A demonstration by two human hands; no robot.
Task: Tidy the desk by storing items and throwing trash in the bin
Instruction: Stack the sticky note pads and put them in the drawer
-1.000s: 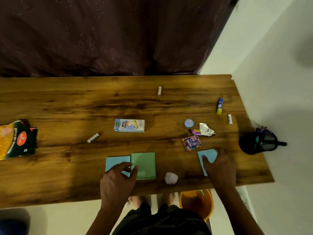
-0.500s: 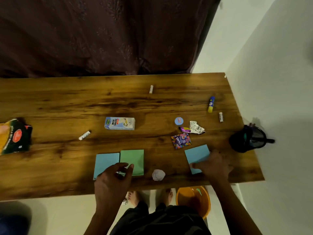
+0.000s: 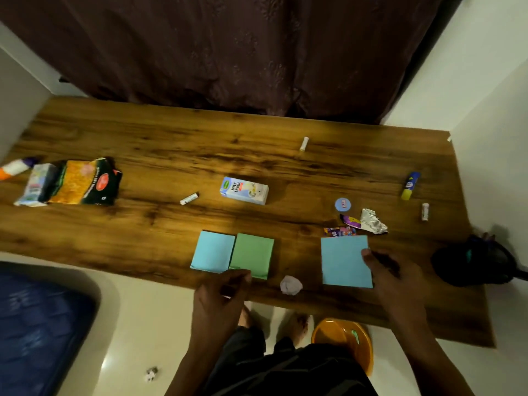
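Observation:
Three paper squares lie near the wooden desk's [image 3: 171, 155] front edge: a light blue one [image 3: 213, 251], a green one [image 3: 251, 255] touching it, and a larger blue one [image 3: 344, 261] to the right. My left hand [image 3: 220, 295] has curled fingers at the green square's near edge; a grip is unclear. My right hand [image 3: 397, 278] holds the larger blue square by its right edge, and that square's far edge overlaps a candy wrapper [image 3: 340, 231]. A crumpled paper ball [image 3: 291, 284] sits between my hands. An orange bin [image 3: 328, 332] stands on the floor under the desk.
On the desk are a milkshake carton [image 3: 244, 190], a snack packet [image 3: 83, 181], a white carton [image 3: 37, 185], a foil wrapper [image 3: 371, 221], a round blue lid [image 3: 343, 204], a glue stick [image 3: 410, 181] and small white sticks [image 3: 189, 198]. A black pen holder [image 3: 480, 261] stands at the right end.
The view swung left, showing the desk's left end. My left hand drew back to the green square's near edge. My right hand shifted the larger blue square, which now overlaps the candy wrapper.

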